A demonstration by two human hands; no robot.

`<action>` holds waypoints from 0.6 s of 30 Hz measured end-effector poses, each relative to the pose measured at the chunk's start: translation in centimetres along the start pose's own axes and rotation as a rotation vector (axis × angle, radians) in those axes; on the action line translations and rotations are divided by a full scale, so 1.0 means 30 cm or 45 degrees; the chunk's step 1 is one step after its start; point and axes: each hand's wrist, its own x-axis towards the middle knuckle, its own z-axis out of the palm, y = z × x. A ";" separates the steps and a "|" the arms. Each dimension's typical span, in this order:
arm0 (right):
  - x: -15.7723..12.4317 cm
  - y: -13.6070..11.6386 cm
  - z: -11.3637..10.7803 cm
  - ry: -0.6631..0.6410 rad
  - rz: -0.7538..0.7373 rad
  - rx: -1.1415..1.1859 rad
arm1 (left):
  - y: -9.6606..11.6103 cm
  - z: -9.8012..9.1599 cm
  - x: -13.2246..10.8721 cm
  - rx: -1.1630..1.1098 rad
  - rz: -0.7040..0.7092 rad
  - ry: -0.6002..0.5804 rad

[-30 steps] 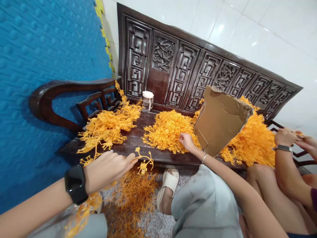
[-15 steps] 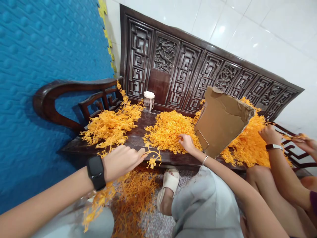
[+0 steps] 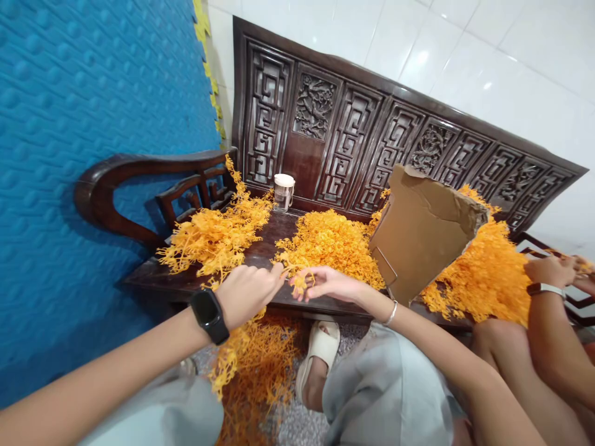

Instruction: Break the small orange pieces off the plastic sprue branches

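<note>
My left hand [image 3: 253, 291], with a black watch at the wrist, is closed in a pinch on a branched orange plastic strand [image 3: 288, 267]. More of this yellow-orange strand hangs below the hand. Facing it, my right hand [image 3: 328, 284] has its fingers curled around the flower-like end [image 3: 301, 284] of the strand. Its exact fingertip contact is partly hidden. Just behind my right hand lies a pile of small orange pieces [image 3: 337, 238] on the dark wooden bench [image 3: 264, 253]. To the left on the seat is a heap of tangled orange strands [image 3: 209, 238].
A cardboard piece [image 3: 425, 229] leans beside a larger orange heap [image 3: 493, 269]. A lidded clear cup [image 3: 283, 193] stands by the carved backrest [image 3: 304, 158]. Orange strands [image 3: 260, 378] cover the floor below. At right, a co-worker's hands [image 3: 553, 269] hold a thin orange strand.
My right hand has left the orange pile and come left to the strand's end. My left hand has shifted slightly right and up. The co-worker's hands have moved closer together.
</note>
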 end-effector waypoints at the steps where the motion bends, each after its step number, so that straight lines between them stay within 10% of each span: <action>1: 0.012 -0.006 0.016 0.098 -0.001 0.036 | 0.002 -0.005 0.003 0.006 -0.048 -0.033; 5: 0.060 -0.010 0.063 0.370 -0.032 0.174 | 0.003 -0.015 0.012 -0.006 -0.120 -0.094; 18: 0.053 0.049 -0.022 0.450 -0.125 0.213 | -0.040 0.019 -0.022 -0.072 -0.114 -0.034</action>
